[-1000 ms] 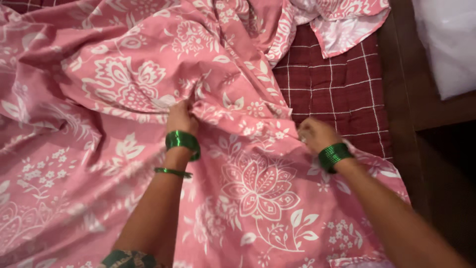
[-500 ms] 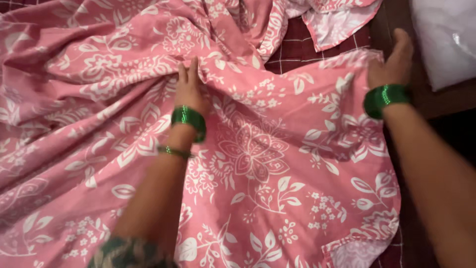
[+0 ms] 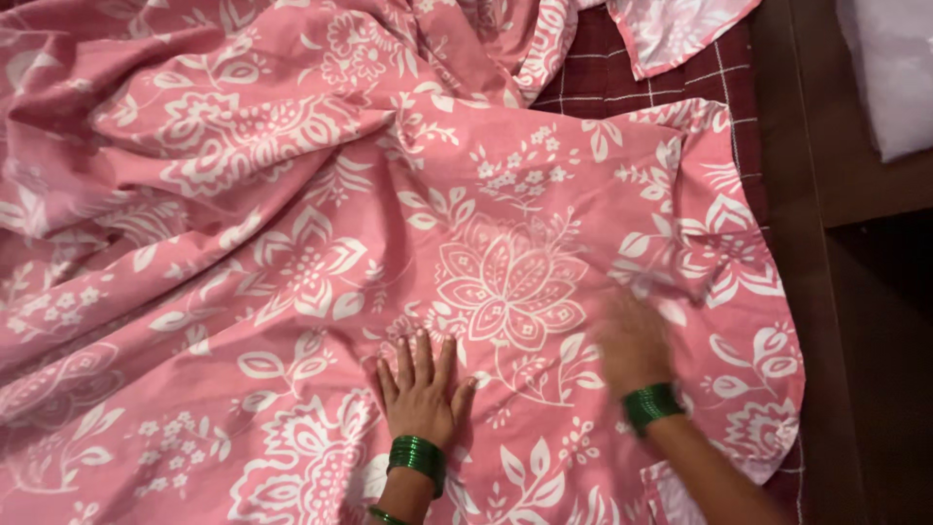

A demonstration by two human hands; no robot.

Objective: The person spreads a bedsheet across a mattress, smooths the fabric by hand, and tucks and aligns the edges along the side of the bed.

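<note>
A pink bedsheet [image 3: 292,214] with a white flower print covers most of the bed, flattened on the right and still rumpled at the left and top. My left hand [image 3: 421,387] lies flat on it, palm down, fingers spread, with green bangles at the wrist. My right hand [image 3: 634,342] also rests on the sheet a little to the right, blurred by motion, with green bangles too. Neither hand holds anything. The sheet's right corner [image 3: 705,122] lies spread near the bed's edge.
A maroon checked quilt [image 3: 646,83] shows under the sheet at the upper right. The dark wooden bed frame [image 3: 792,194] runs down the right side. A white bundle [image 3: 894,68] sits at the top right corner.
Both hands have let go of the sheet and drawn back toward me. The right hand left the far corner, which now lies spread flat. The left hand moved down from the folds.
</note>
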